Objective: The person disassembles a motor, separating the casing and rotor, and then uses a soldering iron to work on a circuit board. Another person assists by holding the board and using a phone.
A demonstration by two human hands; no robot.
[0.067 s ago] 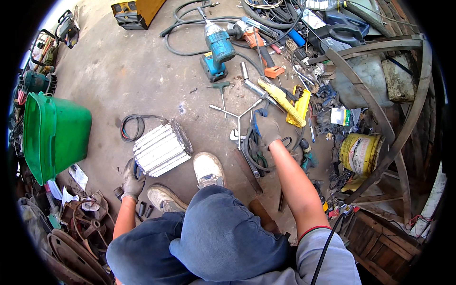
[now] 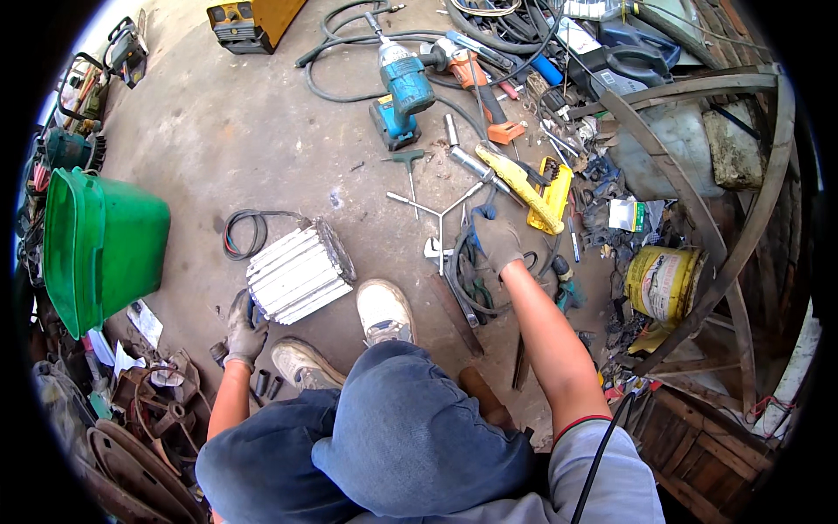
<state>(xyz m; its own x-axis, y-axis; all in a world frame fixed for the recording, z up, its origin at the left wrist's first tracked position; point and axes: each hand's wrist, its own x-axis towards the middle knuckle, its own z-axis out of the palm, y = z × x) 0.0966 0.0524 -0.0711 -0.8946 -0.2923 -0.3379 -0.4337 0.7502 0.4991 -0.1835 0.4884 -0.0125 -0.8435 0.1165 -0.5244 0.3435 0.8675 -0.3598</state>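
A silver finned motor housing (image 2: 297,271) lies on its side before my shoes, with a coiled cable (image 2: 244,236) behind it. My left hand (image 2: 246,327), gloved, has its fingers curled at the housing's left end, gripping it. My right hand (image 2: 493,236), also gloved, reaches among tools right of the housing, fingers curled; whatever is under them is hidden. Beside it lie a three-arm socket wrench (image 2: 441,229), an adjustable wrench (image 2: 433,248), looped black hoses (image 2: 463,293) and a yellow-handled tool (image 2: 519,182).
A green bin (image 2: 105,249) stands left, near scrap metal (image 2: 131,437). A blue impact wrench (image 2: 406,83) and orange grinder (image 2: 484,96) lie ahead. Curved metal bands (image 2: 663,162), a yellow bucket (image 2: 655,279) and assorted clutter crowd the right. A yellow machine (image 2: 253,26) sits farther back.
My right hand has shifted very slightly to the right and down. The rest looks the same.
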